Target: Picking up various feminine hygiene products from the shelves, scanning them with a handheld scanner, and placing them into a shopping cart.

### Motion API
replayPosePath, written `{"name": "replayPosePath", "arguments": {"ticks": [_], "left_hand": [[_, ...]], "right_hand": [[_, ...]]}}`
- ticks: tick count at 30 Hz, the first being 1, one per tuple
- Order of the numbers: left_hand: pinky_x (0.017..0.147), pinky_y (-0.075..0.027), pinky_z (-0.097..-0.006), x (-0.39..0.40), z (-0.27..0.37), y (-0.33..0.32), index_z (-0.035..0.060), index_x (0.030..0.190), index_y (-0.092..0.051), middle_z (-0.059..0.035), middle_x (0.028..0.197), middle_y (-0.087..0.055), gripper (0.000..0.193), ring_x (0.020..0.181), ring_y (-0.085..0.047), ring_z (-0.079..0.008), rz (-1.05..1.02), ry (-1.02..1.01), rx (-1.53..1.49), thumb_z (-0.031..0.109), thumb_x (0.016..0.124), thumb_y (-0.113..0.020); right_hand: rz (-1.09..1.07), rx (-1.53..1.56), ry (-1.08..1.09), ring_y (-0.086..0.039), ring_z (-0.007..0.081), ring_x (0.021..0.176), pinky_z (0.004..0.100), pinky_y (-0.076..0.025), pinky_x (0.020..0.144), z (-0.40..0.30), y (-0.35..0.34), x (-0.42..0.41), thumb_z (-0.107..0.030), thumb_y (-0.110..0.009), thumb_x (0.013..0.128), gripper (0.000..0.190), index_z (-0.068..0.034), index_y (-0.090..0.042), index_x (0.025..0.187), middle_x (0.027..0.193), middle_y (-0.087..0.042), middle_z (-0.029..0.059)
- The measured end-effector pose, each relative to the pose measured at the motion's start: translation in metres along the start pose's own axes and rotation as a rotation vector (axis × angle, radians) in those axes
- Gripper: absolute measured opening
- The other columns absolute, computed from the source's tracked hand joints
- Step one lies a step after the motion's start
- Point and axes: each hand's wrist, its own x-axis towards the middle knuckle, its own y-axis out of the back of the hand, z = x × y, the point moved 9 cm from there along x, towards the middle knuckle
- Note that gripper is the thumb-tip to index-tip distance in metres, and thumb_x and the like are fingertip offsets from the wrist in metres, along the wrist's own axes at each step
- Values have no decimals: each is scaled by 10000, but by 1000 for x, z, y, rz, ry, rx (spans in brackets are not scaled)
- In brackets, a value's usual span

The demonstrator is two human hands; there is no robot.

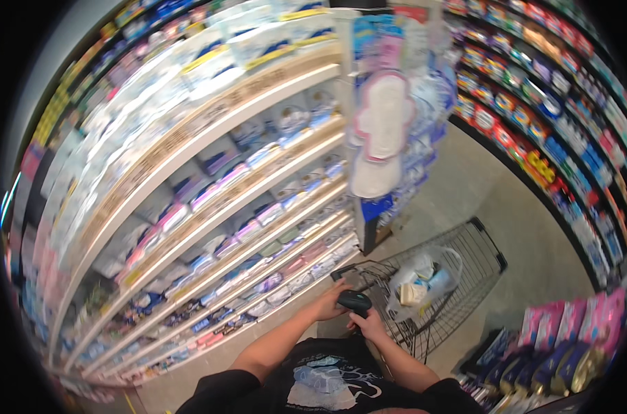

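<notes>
My left hand [330,303] has its fingers stretched forward beside a black rounded device [354,299], near the handle end of a wire shopping cart [461,305]. Whether it grips or only touches something is hard to tell. My right hand [371,327] is closed around a black handle just below that device. The picture does not settle whether this handle belongs to the device or to the cart. Inside the cart lies a translucent plastic bag [444,255] with several packaged goods, among them a cream-coloured pack [412,294].
Long white shelves [230,199] of packaged goods rise on my left, ending in a display of sanitary pads [383,116]. Black shelving [533,132] curves along the right. Pink packs [569,321] and dark blue packs [541,365] stand at the lower right. Grey floor [461,173] runs between.
</notes>
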Motion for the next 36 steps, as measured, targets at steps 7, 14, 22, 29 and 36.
{"name": "replayPosePath", "arguments": {"ticks": [7, 14, 22, 29, 36], "left_hand": [[1047, -470, -449, -84, -31, 3, 61, 1232, -661, -182, 1285, -638, 347, 1246, -571, -386, -25, 49, -4, 277, 961, -675], [889, -536, -481, -312, -220, -26, 24, 998, -761, -237, 986, -732, 494, 966, -697, -408, -77, 776, 153, 482, 942, -587], [921, -535, -484, -430, -223, -45, 13, 1004, -757, -260, 1064, -722, 493, 1052, -685, -420, 23, 1110, 41, 457, 906, -568], [915, -535, -478, -432, -232, -49, 26, 1040, -730, -240, 1071, -726, 403, 1053, -685, -410, 183, 1180, 6, 381, 896, -606], [924, -531, -477, -408, -229, -35, 47, 1057, -721, -217, 1066, -727, 327, 1039, -683, -397, 182, 1058, -22, 316, 911, -607]], "right_hand": [[20, -47, 5, -706, 208, 657, 335, -590, 622, -1, -12, 4, -165, -692, 959, 215, 37, -641, 1013, 760, -705, 130], [117, -8, -46, -708, 231, 649, 355, -593, 585, -7, -11, 2, -144, -686, 957, 236, 37, -599, 1080, 880, -717, 148], [117, -229, -91, -702, 216, 644, 336, -586, 570, 2, -17, 16, -169, -712, 944, 274, 51, -601, 1065, 895, -713, 147], [16, 28, -140, -669, 205, 600, 319, -555, 528, -18, -44, 19, -156, -675, 953, 323, -2, -570, 1217, 1001, -719, 188], [41, 44, -229, -676, 219, 588, 344, -571, 531, -11, -40, 33, -171, -620, 991, 374, 0, -538, 1313, 1009, -734, 194]]}}
